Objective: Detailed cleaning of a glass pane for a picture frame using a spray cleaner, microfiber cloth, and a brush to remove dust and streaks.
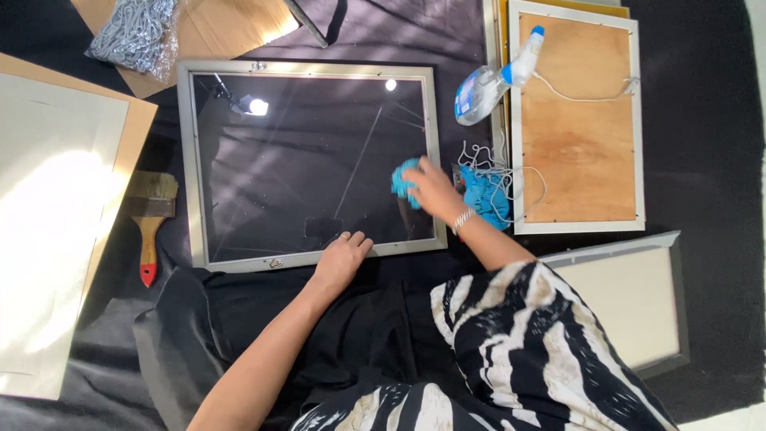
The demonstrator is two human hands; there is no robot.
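Observation:
A silver picture frame [188, 160] with dark reflective glass lies flat on black cloth in front of me. My right hand [435, 191] presses a bunched blue cloth [404, 180] onto the glass near the frame's right side. My left hand [341, 257] rests fingers-down on the frame's near edge, holding nothing else. A bracelet sits on my right wrist.
A spray bottle [488, 83] lies right of the frame. Beside it are a wood-backed white frame [576, 120], loose string [503, 179] and more blue cloth [483, 195]. A red-handled paintbrush [150, 223] and a pale board [56, 215] lie left. Another frame [630, 303] lies lower right.

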